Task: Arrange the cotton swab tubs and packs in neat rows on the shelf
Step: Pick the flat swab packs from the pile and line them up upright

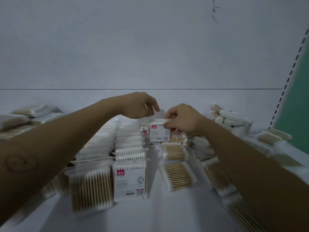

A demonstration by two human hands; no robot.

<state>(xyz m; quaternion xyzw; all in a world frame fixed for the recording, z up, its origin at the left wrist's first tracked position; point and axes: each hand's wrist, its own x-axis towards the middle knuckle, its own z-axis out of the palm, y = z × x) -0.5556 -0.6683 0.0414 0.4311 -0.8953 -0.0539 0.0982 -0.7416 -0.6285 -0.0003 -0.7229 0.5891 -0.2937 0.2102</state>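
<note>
White shelf point(155, 215) and white back panel point(150, 47) fill the view. Rows of upright cotton swab packs point(128, 154) run from front to back left of centre, with loose packs point(178, 176) lying flat to their right and untidy heaps at both sides. At the far end the right hand point(182, 119) has its fingers pinched shut on the top edge of an upright pack point(158, 133). Just above and to the left, the left hand point(138, 106) hovers loosely curled with its fingertips pointing down, holding nothing I can make out.
</note>
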